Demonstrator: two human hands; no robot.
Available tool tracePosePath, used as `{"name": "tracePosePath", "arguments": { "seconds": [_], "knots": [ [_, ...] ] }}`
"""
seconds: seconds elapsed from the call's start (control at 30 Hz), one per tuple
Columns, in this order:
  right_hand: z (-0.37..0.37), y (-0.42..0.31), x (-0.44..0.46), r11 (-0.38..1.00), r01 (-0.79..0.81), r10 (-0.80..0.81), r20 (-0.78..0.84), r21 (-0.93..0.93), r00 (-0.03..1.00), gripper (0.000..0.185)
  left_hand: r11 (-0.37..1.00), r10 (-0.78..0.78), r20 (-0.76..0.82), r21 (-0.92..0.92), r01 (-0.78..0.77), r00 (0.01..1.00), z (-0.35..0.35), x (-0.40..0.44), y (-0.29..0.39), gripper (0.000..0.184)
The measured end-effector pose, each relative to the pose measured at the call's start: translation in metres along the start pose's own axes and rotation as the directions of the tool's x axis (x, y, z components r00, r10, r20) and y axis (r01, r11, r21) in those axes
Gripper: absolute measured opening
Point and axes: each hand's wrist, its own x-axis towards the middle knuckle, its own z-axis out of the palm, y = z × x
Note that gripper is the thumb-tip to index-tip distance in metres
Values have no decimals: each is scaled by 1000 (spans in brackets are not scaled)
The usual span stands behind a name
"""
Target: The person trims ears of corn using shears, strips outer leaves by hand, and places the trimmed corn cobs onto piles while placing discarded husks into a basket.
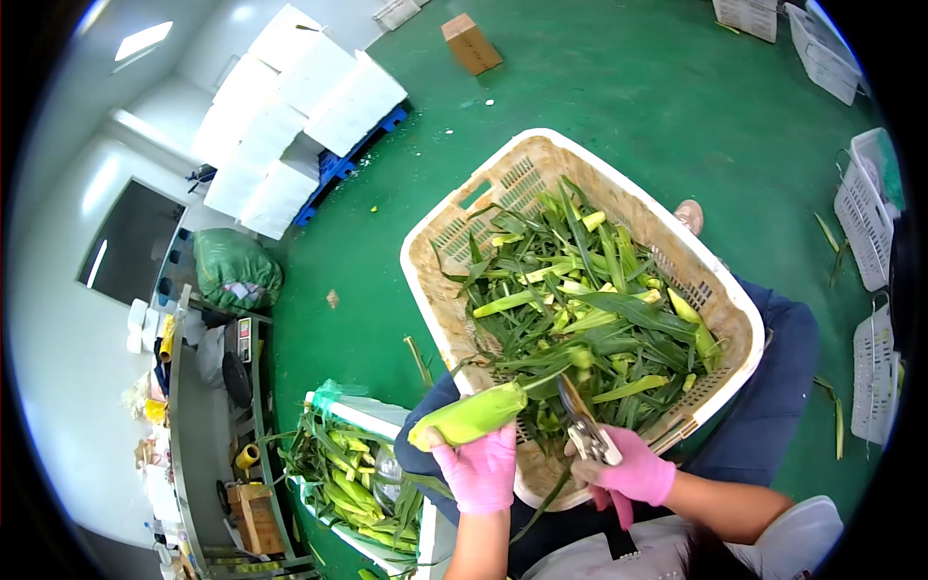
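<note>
Corn ear point(469, 416): while it lies in the left grip point(477, 472), it is held sideways above the near left corner of the basket point(739, 314), green husk on, one end towards the shears point(592, 437).
Left grip: pink-gloved, clenched around the underside of the corn ear, thumb along its husk.
Right grip point(623, 467): pink-gloved, clasping the handles of the shears over the basket's near side.
Shears: blades pointing away from the person, just beside the end of the corn ear; whether they touch its stem, I cannot tell.
Basket: large, white, slotted walls stained brown inside, set between the person's legs point(795, 353) in dark blue trousers.
Basket contents: a heap of green leaves point(648, 314), with pale cut pieces point(593, 220) among them.
White box point(437, 532): beside the person on the left, holding husked-in green ears point(353, 493) and loose leaves.
Bench point(198, 425): along the left wall, crowded with small items; a green sack point(237, 266) sits near its far end.
Floor point(628, 87): green, with a cardboard box point(471, 43) standing well apart, beyond the basket.
Far left: white blocks point(353, 101) stacked on a blue pallet point(333, 174).
Right edge: white slotted crates point(863, 217) in a row, stray leaves point(838, 425) near them.
</note>
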Motion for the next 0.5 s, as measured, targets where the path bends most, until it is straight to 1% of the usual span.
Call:
{"name": "tracePosePath", "arguments": {
  "seconds": [0.07, 0.1, 0.13, 0.17, 0.2, 0.27, 0.3, 0.37, 0.4, 0.43, 0.47, 0.5],
  "knots": [
    [1, 15, -7, 994, 26, -39, 124, 104, 992, 45, 998, -30, 5, -54, 30, 1000, -5, 6, 6, 73],
    [-1, 22, -5, 999, 34, -29, 175, -25, 984, 57, 995, -58, 17, -82, 59, 998, -6, 9, 7, 73],
    [1, 26, -4, 988, 55, -29, 180, -141, 983, 61, 990, -89, 28, -111, 91, 996, -6, 9, 7, 72],
    [2, 29, -1, 982, 95, -60, 204, -165, 977, 61, 980, -132, 11, -149, 132, 991, -3, 9, 5, 70],
    [4, 27, 1, 972, 137, -92, 227, -190, 970, 62, 972, -165, 56, -161, 172, 985, -2, 8, 4, 69],
    [10, 11, 3, 971, 186, -156, 194, -148, 968, 51, 951, -222, 147, -185, 247, 964, 1, 5, 0, 66],
    [11, 2, 3, 969, 211, -186, 181, -132, 966, 46, 948, -258, 119, -158, 275, 959, 3, 2, -1, 65],
    [4, -1, 8, 955, 182, -158, 117, -235, 980, 42, 944, -301, 54, -123, 305, 952, 6, -8, -2, 63],
    [3, -3, 11, 943, 161, -137, 100, -292, 985, 40, 955, -281, 47, -90, 284, 959, 6, -13, 2, 62],
    [8, -12, 4, 988, 20, -20, 3, -152, 1000, 35, 965, -255, 40, -56, 257, 966, 7, -17, 9, 60],
    [12, -23, -3, 996, -84, 84, -30, -7, 996, 31, 974, -223, 31, -23, 224, 974, 6, -23, 18, 59],
    [11, -20, -3, 998, -56, 58, -94, 21, 994, 28, 992, -129, 16, -3, 129, 992, 6, -34, 32, 57]
  ]
}}
